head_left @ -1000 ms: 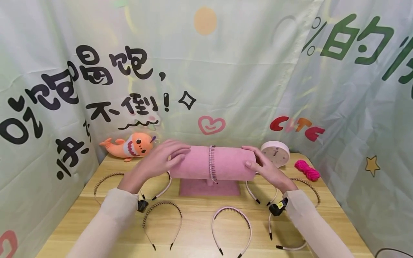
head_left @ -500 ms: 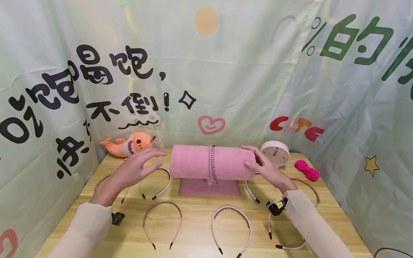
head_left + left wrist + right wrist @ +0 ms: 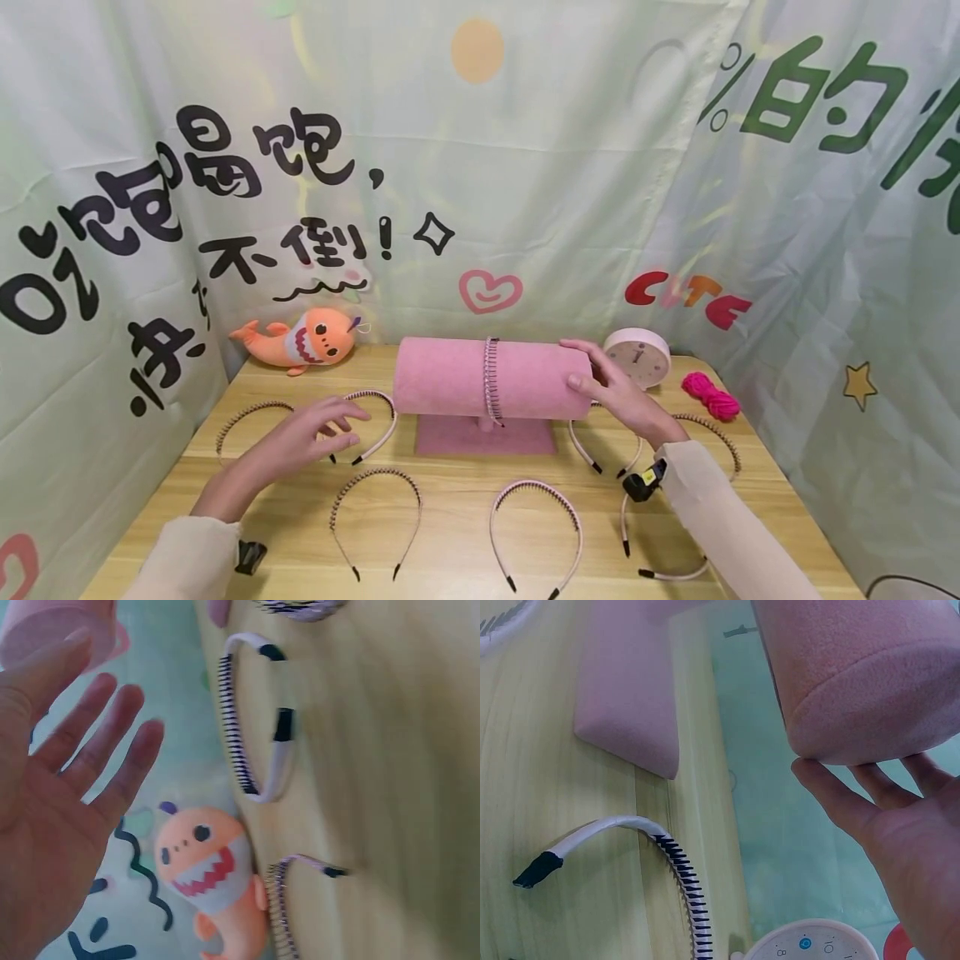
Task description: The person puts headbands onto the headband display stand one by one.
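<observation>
A pink plush headband display stand (image 3: 442, 379) has a thick horizontal roll on a flat base, with one toothed headband (image 3: 492, 379) around its middle. My right hand (image 3: 622, 392) holds the roll's right end, thumb at the front and fingers along the top and end; in the right wrist view its fingers (image 3: 836, 799) touch the rim. My left hand (image 3: 311, 433) hovers over the table left of the stand with nothing in it, fingers loosely bent. Behind it in the head view lies a white headband (image 3: 390, 429), and a brown one (image 3: 255, 407) is partly hidden by the arm.
In front lie a brown headband (image 3: 377, 473) and a pink headband (image 3: 536, 485). More headbands (image 3: 716, 429) lie at the right, partly under the right arm. An orange shark plush (image 3: 307, 337), a round clock (image 3: 637, 357) and pink yarn (image 3: 711, 396) stand at the back.
My left hand has let go of the roll's left end and moved left, down and toward me. The right hand stays on the right end; the stand has not visibly moved.
</observation>
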{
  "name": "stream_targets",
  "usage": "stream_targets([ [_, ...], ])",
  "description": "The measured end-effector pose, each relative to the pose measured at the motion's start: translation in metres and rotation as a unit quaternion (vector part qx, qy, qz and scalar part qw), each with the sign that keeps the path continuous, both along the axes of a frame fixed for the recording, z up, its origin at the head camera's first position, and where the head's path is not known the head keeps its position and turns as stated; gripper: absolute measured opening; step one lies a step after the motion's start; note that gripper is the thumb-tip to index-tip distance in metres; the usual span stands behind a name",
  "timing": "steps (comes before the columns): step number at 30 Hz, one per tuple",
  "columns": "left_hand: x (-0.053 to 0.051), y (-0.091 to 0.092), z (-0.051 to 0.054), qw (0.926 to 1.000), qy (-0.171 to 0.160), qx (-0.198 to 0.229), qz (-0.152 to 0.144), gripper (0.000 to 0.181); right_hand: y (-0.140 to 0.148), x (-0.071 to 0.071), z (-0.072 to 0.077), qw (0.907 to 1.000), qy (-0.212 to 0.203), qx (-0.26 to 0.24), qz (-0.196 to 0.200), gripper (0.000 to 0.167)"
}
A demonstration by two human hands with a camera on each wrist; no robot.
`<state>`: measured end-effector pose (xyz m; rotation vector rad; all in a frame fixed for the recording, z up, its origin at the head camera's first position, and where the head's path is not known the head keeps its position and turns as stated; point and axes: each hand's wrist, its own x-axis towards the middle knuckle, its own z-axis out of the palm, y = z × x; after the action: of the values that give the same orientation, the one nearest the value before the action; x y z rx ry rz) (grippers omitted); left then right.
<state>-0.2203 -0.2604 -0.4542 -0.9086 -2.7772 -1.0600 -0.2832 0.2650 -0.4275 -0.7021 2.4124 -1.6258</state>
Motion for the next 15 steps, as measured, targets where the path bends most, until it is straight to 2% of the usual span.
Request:
stream_targets([
  [6,0.008,-0.007,-0.020,0.9974,-0.056,0.021,-0.040,0.027,-0.001,0.001,0.001,1.0000,-0.001,-0.002,-0.002,0.058],
  [11,0.015,-0.012,-0.036,0.9941,-0.090,0.026,-0.055,0.030,0.000,-0.001,-0.001,1.0000,0.008,-0.001,0.004,0.058],
  [15,0.017,-0.013,-0.043,0.9915,-0.102,0.031,-0.075,0.029,0.000,-0.002,-0.002,0.9999,0.009,-0.003,0.003,0.058],
])
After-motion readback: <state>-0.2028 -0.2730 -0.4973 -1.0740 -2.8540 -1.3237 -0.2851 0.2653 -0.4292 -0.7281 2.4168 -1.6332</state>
